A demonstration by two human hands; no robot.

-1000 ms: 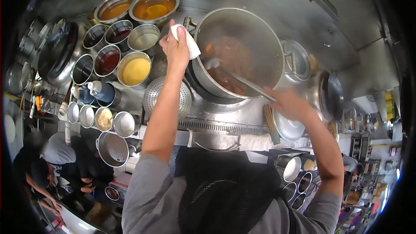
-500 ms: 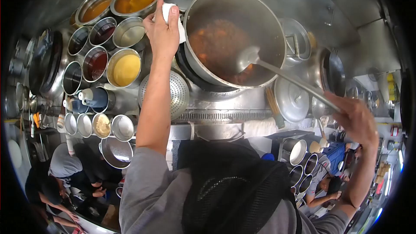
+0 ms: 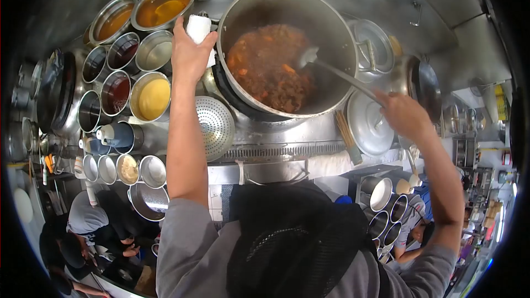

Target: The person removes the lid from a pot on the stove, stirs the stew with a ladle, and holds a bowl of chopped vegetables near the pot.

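Note:
A large deep metal pot (image 3: pixel 331 91) holds a reddish-brown stew (image 3: pixel 265 72) with orange chunks. My left hand (image 3: pixel 190 58) is closed around a folded white cloth (image 3: pixel 199 28) at the pot's left side; whether it also grips a pot handle is hidden. On the right, my right hand (image 3: pixel 406 115) wraps around the handle of a long metal wok spatula (image 3: pixel 348 78). The handle crosses over the pot's right rim, and the spatula's head is inside the pot, at the stew's right side.
Left of the pot stand metal bowls of amber liquid (image 3: pixel 165 10) and several sauce containers, one with yellow liquid (image 3: pixel 153 99). A perforated strainer (image 3: pixel 214 128) lies near my left forearm. To the right are a round lid (image 3: pixel 369 124) and a bamboo brush (image 3: pixel 349 139). Other people (image 3: pixel 88 218) work behind.
My right hand has moved left and up toward the pot, and the spatula's head has shifted up and slightly left. My left hand still holds the cloth beside the pot.

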